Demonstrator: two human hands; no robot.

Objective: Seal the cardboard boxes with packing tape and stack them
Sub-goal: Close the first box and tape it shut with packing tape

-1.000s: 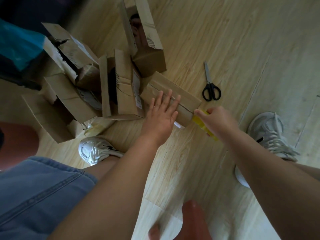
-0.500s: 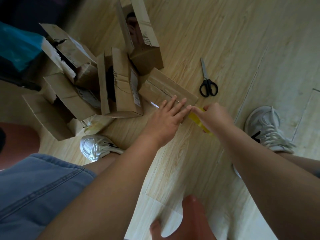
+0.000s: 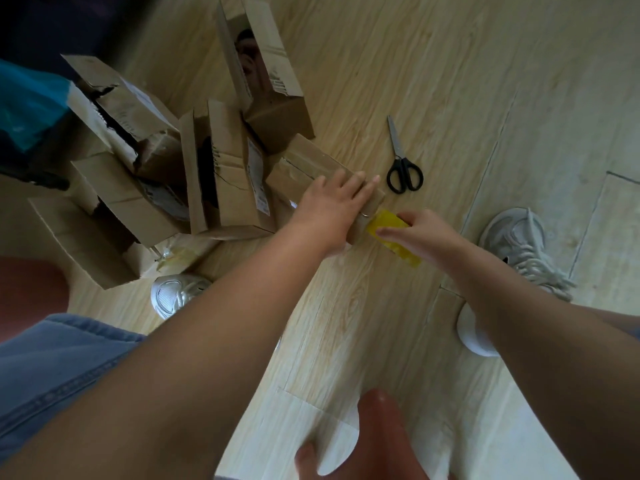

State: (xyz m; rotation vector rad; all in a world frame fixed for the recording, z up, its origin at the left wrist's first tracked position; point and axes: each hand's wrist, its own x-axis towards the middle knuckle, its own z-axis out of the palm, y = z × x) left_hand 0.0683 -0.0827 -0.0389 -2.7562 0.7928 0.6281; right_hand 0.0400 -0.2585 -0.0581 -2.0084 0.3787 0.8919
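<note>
The small cardboard box (image 3: 304,164) lies flat on the wooden floor (image 3: 433,64), and a strip of clear tape shines along its top. The left hand (image 3: 330,202) rests palm down on the near end of this box. Its fingers are straight and reach toward the box's right edge, so its grip is flat open and holds nothing.

The right hand (image 3: 424,233) is just beside the box's near right corner. Its grip is curled round a yellow tape roll (image 3: 386,223), with the thumb along one face and the fingers over the other. The roll's end meets the box's corner, but whether they touch I cannot tell.

Black-handled scissors (image 3: 403,171) lie to the right of the box, near it but apart, blades closed and pointing away. Against the box's left side stands an open labelled box (image 3: 225,174), and just beyond the box leans a tall open box (image 3: 266,64). Farther left of the box is a heap of torn boxes (image 3: 117,133). One grey shoe (image 3: 176,294) is nearer than the box on its left, and the other shoe (image 3: 519,244) is on its right, beyond the right hand.
</note>
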